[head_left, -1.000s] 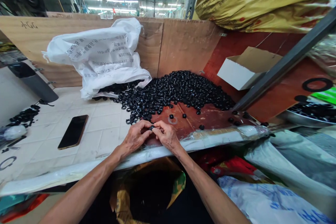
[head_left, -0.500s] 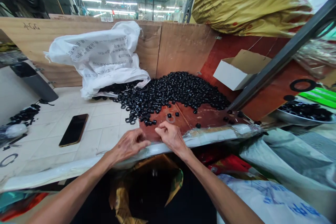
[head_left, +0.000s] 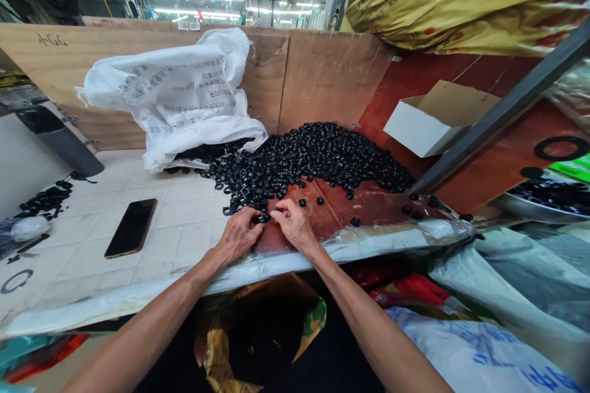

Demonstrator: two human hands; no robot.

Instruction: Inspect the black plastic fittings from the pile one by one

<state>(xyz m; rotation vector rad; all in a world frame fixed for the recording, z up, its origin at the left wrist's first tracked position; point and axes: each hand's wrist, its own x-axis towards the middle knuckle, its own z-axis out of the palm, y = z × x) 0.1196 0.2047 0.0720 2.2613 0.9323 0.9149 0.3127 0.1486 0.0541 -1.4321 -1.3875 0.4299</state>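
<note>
A heap of small black ring-shaped parts (head_left: 318, 156) spreads over the red-brown board, its near edge just ahead of my fingers. My left hand (head_left: 239, 233) is at that edge, thumb and fingers closed around a small black ring (head_left: 263, 218). Close on its right, my right hand (head_left: 295, 227) has its thumb and forefinger pinched together, pointing at the same ring. Whether anything is inside that pinch is too small to make out. Two loose black parts (head_left: 302, 202) lie just beyond my right hand.
A white woven sack (head_left: 184, 92) spills parts at the back left. A phone (head_left: 131, 228) lies on the pale left surface, near a dark cylinder (head_left: 69, 144). At right are a white box (head_left: 412, 129) and a slanted metal bar (head_left: 502, 107). An open bag (head_left: 221, 350) hangs below the table edge.
Both hands have moved forward from the table's front edge to the heap's near edge. My left fingers have closed on a black ring. The view has shifted slightly.
</note>
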